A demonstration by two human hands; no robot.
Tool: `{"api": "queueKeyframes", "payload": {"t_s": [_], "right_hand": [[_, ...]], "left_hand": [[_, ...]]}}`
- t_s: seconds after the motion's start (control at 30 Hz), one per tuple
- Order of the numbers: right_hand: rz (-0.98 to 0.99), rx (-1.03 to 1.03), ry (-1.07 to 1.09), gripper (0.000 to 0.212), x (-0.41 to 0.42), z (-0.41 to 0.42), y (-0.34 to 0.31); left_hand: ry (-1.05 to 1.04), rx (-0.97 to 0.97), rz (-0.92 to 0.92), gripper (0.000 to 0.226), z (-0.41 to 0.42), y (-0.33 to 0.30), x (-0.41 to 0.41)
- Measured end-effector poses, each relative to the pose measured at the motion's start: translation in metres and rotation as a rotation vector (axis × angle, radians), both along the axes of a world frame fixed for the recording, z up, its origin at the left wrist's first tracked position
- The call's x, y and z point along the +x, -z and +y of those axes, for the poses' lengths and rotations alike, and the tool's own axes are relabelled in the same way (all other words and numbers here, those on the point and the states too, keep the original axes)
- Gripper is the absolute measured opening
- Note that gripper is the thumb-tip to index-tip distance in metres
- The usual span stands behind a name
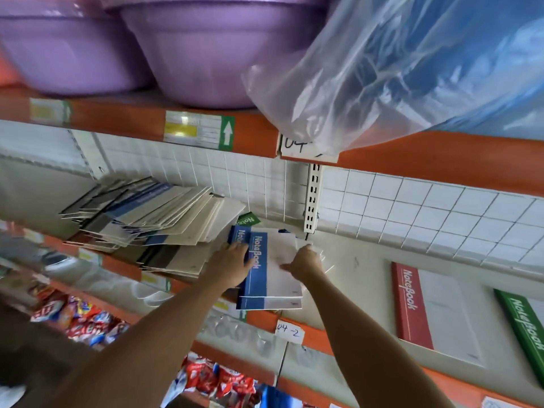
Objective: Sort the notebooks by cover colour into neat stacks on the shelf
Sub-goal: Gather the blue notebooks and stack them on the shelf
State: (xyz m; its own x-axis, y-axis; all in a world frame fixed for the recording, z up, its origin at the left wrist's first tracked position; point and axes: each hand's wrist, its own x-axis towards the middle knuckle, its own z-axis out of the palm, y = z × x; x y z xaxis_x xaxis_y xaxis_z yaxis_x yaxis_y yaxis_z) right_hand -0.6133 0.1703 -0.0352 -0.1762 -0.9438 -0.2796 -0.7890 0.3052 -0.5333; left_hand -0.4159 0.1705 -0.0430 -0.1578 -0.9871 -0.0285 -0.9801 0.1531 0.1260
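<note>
A small stack of blue-spined notebooks [273,278] lies on the white shelf [362,278], near its front edge. My left hand [231,265] rests on the stack's left side with its fingers laid over the blue spine. My right hand [304,260] grips the stack's far right corner. A green notebook [248,220] pokes out behind the stack. To the left sprawls a messy heap of notebooks [153,225] with pale, blue and dark covers. A red notebook [432,310] and a green notebook [524,328] lie flat at the right.
Purple plastic basins [191,54] and a blue item in a clear plastic bag [397,69] sit on the orange-edged shelf above. Snack packets [79,316] fill the shelf below. A wire grid back panel [412,213] closes off the rear.
</note>
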Motion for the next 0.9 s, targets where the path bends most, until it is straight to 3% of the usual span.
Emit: {"api": "queueKeyframes", "payload": {"t_s": [0.13, 0.2, 0.3, 0.4, 0.47, 0.53, 0.6, 0.73, 0.77, 0.9], "right_hand": [[-0.127, 0.043, 0.125, 0.042, -0.019, -0.012, 0.005], [-0.193, 0.073, 0.182, 0.033, -0.022, -0.01, 0.007], [-0.336, 0.088, 0.242, 0.032, -0.024, -0.009, 0.006], [-0.513, 0.083, 0.275, 0.038, -0.021, -0.007, 0.012], [-0.482, 0.054, 0.272, 0.056, -0.013, -0.004, 0.017], [-0.326, 0.015, 0.248, 0.062, -0.005, -0.001, 0.022], [-0.28, -0.007, 0.216, 0.056, -0.003, -0.001, 0.023], [-0.399, -0.056, 0.172, 0.017, -0.003, 0.011, 0.007], [-0.408, -0.068, 0.177, 0.016, -0.002, 0.015, 0.001], [-0.409, -0.103, 0.175, 0.027, 0.003, 0.027, -0.016]], "left_hand": [[-0.066, 0.076, 0.038, 0.061, -0.017, 0.01, -0.008], [-0.043, 0.04, 0.033, 0.053, -0.02, 0.018, -0.01], [-0.1, -0.048, 0.119, 0.036, -0.023, 0.022, -0.007], [-0.088, -0.138, 0.153, 0.034, -0.022, 0.027, -0.001], [-0.076, -0.168, 0.204, 0.035, -0.018, 0.029, 0.0], [-0.107, -0.163, 0.273, 0.035, -0.016, 0.027, 0.001], [-0.133, -0.187, 0.32, 0.04, -0.015, 0.022, 0.001], [-0.135, -0.204, 0.495, 0.067, -0.016, 0.008, -0.005], [-0.137, -0.188, 0.535, 0.07, -0.017, 0.005, -0.006], [-0.128, -0.132, 0.565, 0.04, -0.016, -0.007, -0.001]]}}
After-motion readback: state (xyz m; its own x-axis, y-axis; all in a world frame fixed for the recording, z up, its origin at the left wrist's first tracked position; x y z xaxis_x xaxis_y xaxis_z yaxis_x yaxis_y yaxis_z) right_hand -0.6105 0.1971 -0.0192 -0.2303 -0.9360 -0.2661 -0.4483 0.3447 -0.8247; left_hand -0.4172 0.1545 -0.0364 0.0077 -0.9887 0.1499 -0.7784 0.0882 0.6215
